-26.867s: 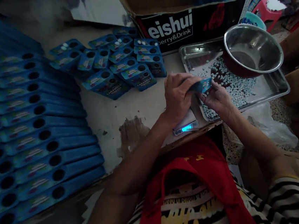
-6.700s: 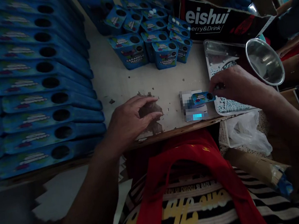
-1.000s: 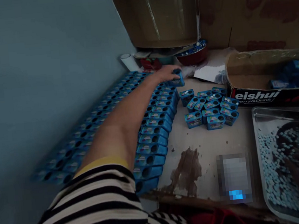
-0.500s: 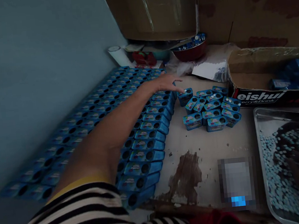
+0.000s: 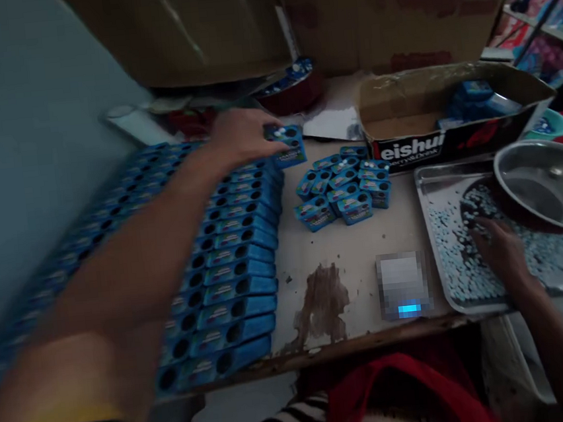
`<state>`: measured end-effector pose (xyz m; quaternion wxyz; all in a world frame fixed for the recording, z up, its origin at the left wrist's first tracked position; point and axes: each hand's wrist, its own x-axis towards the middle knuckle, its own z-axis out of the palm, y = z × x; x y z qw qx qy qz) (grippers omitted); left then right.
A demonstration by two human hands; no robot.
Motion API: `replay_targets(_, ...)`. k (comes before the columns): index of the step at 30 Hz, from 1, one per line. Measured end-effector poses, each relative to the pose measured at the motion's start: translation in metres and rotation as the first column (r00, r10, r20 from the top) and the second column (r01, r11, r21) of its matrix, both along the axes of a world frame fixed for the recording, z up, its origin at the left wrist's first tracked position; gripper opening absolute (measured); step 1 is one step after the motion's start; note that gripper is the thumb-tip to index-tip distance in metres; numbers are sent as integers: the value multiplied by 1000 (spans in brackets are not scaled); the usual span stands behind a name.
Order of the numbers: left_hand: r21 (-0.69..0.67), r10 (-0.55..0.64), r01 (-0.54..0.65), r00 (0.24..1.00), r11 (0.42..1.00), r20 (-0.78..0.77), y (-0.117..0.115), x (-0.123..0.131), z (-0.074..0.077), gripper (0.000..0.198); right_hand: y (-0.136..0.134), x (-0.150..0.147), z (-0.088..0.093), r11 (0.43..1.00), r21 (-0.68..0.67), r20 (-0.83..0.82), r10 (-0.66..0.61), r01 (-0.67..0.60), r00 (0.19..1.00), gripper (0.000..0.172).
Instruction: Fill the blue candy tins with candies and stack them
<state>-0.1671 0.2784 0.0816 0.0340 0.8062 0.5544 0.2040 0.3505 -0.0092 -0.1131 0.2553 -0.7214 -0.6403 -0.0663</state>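
My left hand is closed on a small blue plastic box with a dark round hole in its top. A few white tablets lie on top of that box. It is lifted at the far right edge of long rows of similar blue boxes. My right hand is over a metal tray of small pale blue tablets. Its fingers are bent together, tips down among the tablets; what they hold is hidden. Between the hands stands a cluster of blue boxes, some with white tablets on top.
A steel bowl rests on the tray's right part. Behind stands an open carton with blue packs inside. A dark red bowl and large cardboard are at the back. A blurred-out object lies near the table's front edge.
My left hand has taken hold of the box beside the cluster and lifted it to the left. My view has turned right, and more of my right hand and the tray now shows.
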Motion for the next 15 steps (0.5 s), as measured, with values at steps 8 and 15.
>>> replay_targets(8,-46,-191,188,979,981,-76,-110,80,41,58,6,-2,5,996,-36,3,-75,75,997,42)
replay_targets(15,-180,-511,499,859,848,-23,-202,142,-19,44,10,-4,3,999,-38,-19,-36,35,999,36)
